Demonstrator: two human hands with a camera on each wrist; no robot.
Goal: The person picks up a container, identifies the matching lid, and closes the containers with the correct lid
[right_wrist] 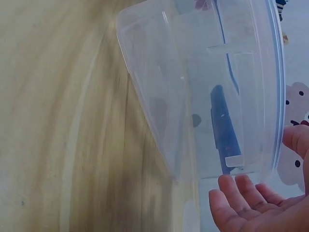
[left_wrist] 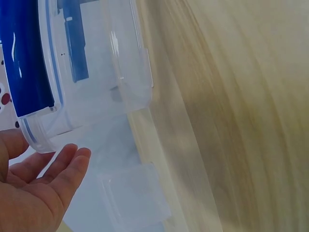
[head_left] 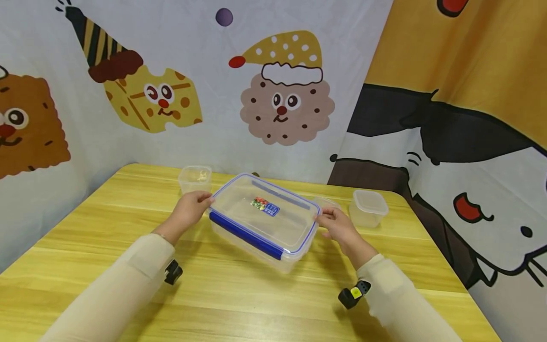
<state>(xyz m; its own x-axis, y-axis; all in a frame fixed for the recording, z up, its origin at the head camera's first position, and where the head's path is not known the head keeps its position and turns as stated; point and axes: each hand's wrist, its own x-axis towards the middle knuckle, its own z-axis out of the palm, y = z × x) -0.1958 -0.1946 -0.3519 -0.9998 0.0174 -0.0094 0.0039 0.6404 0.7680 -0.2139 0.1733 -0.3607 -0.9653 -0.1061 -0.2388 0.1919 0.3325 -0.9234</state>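
Note:
A large clear plastic food container point(head_left: 256, 228) with a blue-rimmed lid point(head_left: 239, 199) sits between both hands, turned at an angle over the table. One blue locking clip point(head_left: 245, 235) runs along its near side, and a printed label point(head_left: 265, 206) marks the lid. My left hand point(head_left: 192, 209) pinches the lid's rim at the left corner, thumb on top and fingers below, as the left wrist view shows. On the opposite end, my right hand point(head_left: 339, 228) grips the rim the same way. In the right wrist view the container's wall point(right_wrist: 164, 96) shows nothing inside.
A small clear tub point(head_left: 195, 178) stands at the back left of the wooden table point(head_left: 205, 304). At the back right is a lidded tub point(head_left: 368, 209), with another clear one point(head_left: 328, 201) partly hidden behind the container. A cartoon-printed cloth point(head_left: 205, 147) hangs behind the table.

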